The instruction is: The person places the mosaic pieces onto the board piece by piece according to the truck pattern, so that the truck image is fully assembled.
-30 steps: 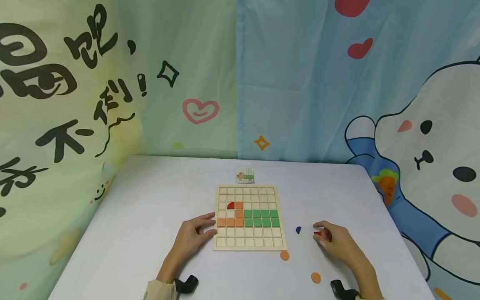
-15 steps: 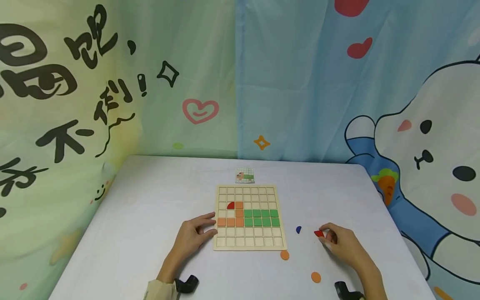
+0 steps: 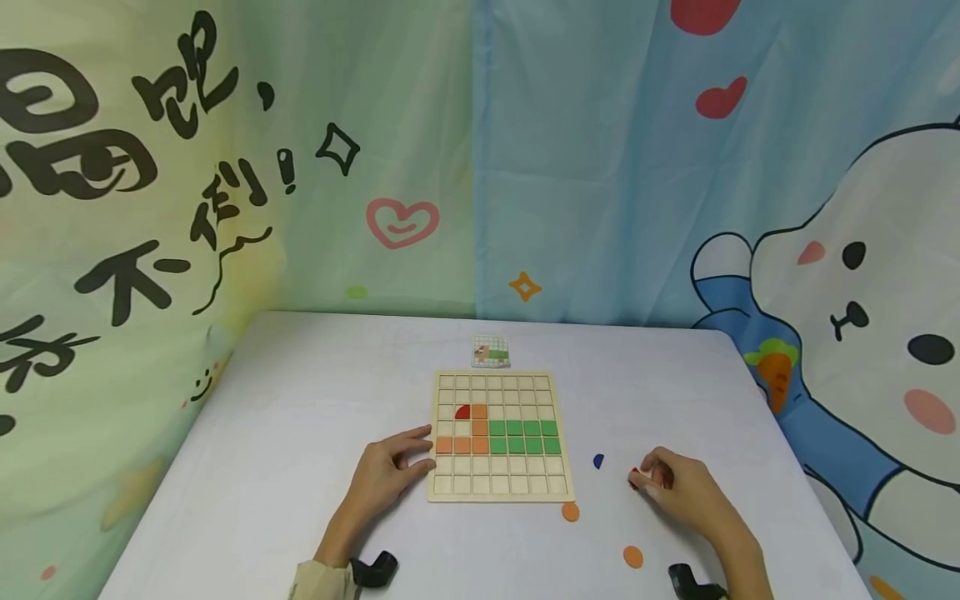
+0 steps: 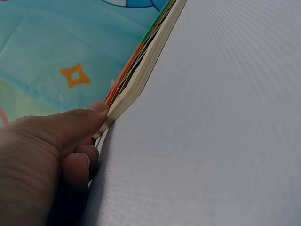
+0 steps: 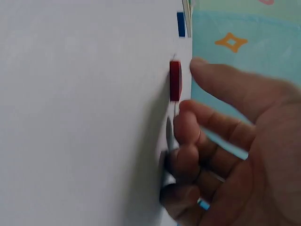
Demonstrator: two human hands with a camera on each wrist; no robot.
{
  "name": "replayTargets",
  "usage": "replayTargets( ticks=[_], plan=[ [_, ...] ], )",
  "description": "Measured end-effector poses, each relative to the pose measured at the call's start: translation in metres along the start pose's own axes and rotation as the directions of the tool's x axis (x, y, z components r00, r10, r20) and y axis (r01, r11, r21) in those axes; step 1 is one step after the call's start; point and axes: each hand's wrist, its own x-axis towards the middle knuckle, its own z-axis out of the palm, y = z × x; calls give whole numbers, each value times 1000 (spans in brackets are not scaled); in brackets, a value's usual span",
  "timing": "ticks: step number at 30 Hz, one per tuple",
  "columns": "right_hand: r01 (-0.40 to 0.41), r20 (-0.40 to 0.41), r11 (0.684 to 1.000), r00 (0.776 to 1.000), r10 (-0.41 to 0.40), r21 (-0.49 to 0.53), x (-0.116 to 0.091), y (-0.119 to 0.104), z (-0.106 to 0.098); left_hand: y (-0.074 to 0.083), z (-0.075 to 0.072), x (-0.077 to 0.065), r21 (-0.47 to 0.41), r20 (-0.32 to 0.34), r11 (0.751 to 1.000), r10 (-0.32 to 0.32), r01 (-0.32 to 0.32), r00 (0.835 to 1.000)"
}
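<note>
A pale wooden grid board (image 3: 501, 485) lies on the table, with green and orange square tiles and a red quarter-round tile (image 3: 462, 412) set in it. My left hand (image 3: 386, 471) rests at the board's left edge. In the left wrist view its thumb (image 4: 96, 107) lies on the board's corner. My right hand (image 3: 678, 487) is right of the board, fingertips down around a loose red tile (image 5: 175, 81) on the table. In the right wrist view thumb and index finger stand apart on either side of the tile, with a gap showing at the thumb.
A small blue half-round tile (image 3: 598, 461) lies between the board and my right hand. One orange disc (image 3: 571, 512) is at the board's lower right corner, another orange disc (image 3: 633, 557) nearer the front. A small pattern card (image 3: 491, 352) lies behind the board.
My right hand shifted slightly right and its fingertips showed more of the red tile half a second ago; now they hide most of it. The left hand stays at the board.
</note>
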Motion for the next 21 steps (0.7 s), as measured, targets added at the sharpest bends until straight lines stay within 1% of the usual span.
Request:
replayTargets(
  ticks=[5, 9, 14, 17, 21],
  plan=[
    [22, 63, 999, 998, -24, 30, -3, 1, -6, -1, 0, 0, 4, -9, 1000, 10, -10, 1000],
    [23, 93, 999, 995, -26, 40, -2, 3, -7, -1, 1, 0, 0, -14, 1000, 14, -14, 1000],
    [12, 107, 999, 994, -18, 49, -1, 6, -7, 0, 1, 0, 1, -9, 1000, 8, -8, 1000],
    [21, 108, 999, 994, -26, 47, -1, 7, -7, 1, 1, 0, 0, -6, 1000, 5, -5, 1000],
    [10, 110, 999, 994, -15, 51, -1, 7, -7, 3, 0, 1, -1, 8, 1000, -24, 24, 1000]
  ],
)
